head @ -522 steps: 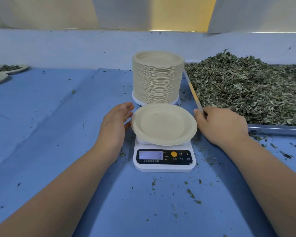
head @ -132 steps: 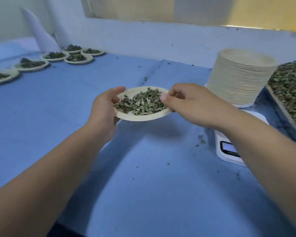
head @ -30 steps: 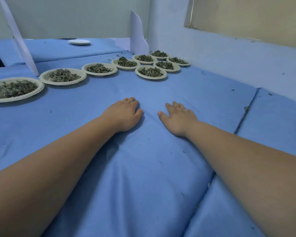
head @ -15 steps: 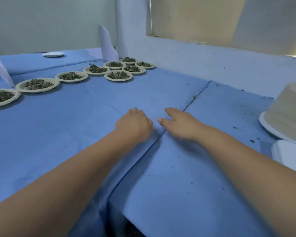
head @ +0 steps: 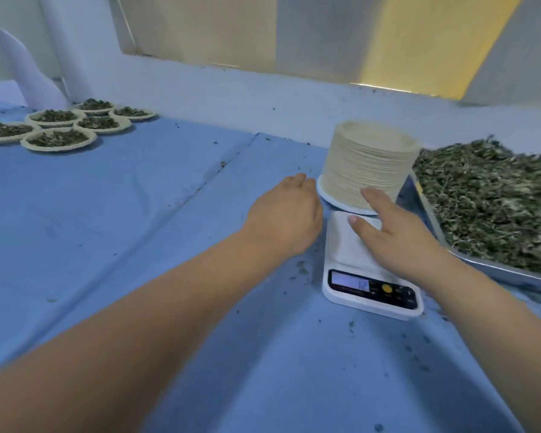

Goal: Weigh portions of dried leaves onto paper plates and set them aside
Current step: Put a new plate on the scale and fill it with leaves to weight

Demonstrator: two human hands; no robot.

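A white digital scale point(head: 344, 245) stands on the blue cloth with no plate on its platform. Right behind it rises a tall stack of paper plates point(head: 370, 164). My left hand point(head: 286, 215) hovers palm down just left of the scale and stack, fingers relaxed, holding nothing. My right hand point(head: 394, 235) reaches over the scale's platform toward the foot of the stack, fingers stretched out and empty. A metal tray point(head: 509, 278) heaped with dried leaves point(head: 487, 198) lies at the right.
Several filled paper plates point(head: 60, 139) sit in a cluster at the far left, next to a white folded card point(head: 25, 70). Leaf crumbs are scattered on the blue cloth point(head: 138, 229) around the scale. A pale wall runs along the back.
The view has swung right from the filled plates to the scale, stack and tray. Both empty hands have moved right, the right one now over the scale.
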